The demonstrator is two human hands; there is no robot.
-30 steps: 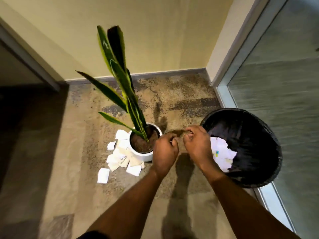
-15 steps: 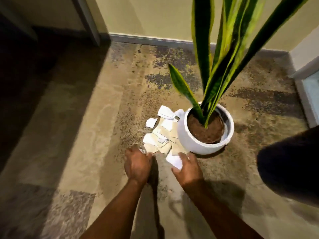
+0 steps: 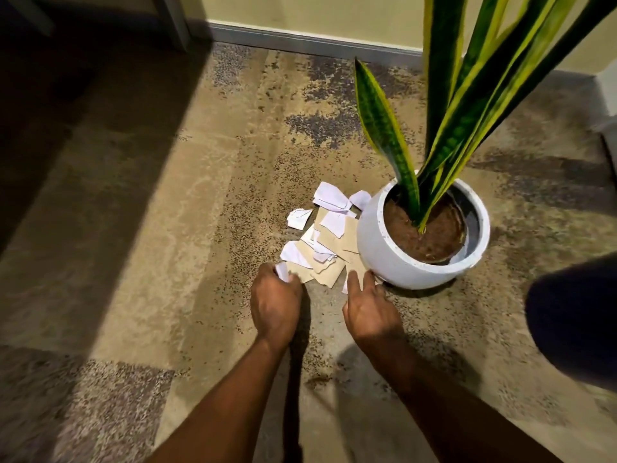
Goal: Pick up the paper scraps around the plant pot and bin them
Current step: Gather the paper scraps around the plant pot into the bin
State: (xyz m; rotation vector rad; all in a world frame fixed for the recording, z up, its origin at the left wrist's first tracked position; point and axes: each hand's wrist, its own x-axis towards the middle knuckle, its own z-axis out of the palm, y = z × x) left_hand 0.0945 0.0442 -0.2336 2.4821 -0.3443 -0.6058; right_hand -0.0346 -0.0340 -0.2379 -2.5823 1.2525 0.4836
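Observation:
A pile of white and tan paper scraps (image 3: pixel 329 238) lies on the floor against the left side of a white round plant pot (image 3: pixel 394 259). My left hand (image 3: pixel 275 304) is at the pile's near left corner, its fingers closed around a white scrap (image 3: pixel 282 271). Fingers spread, my right hand (image 3: pixel 369 304) presses down on scraps at the pot's near foot. The bin is a dark, blurred shape (image 3: pixel 574 315) at the right edge.
Tall green and yellow leaves (image 3: pixel 444 105) rise from the pot's soil toward the camera. A wall with a grey skirting board (image 3: pixel 300 41) runs along the back. Mottled brown floor (image 3: pixel 167 228) spreads to the left, with deep shadow at far left.
One second ago both hands were held together above the bin. They have since come down to the pile, and the left hand has closed on a white scrap.

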